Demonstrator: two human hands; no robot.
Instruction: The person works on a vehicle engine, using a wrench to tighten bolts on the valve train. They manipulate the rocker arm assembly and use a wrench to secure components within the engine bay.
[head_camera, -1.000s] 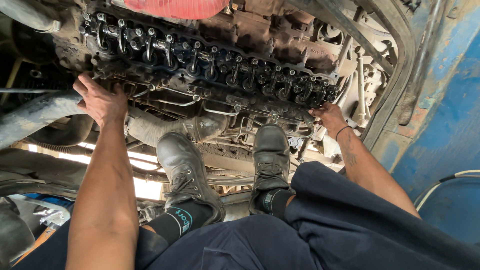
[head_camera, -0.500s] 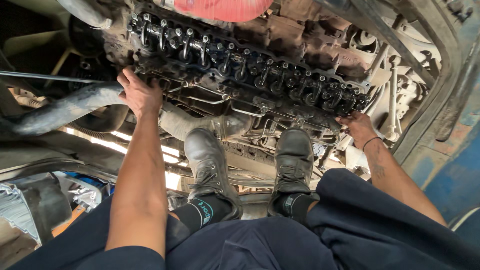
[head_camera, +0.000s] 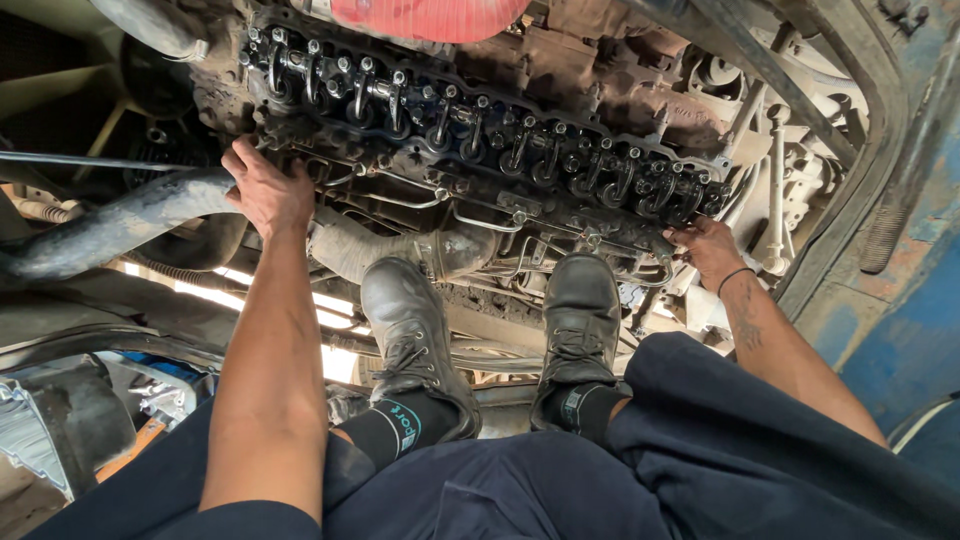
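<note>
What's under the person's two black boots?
Both black boots stand on engine parts: a grey pipe and thin metal tubes show around them. Whatever lies right beneath the soles is covered.
</note>
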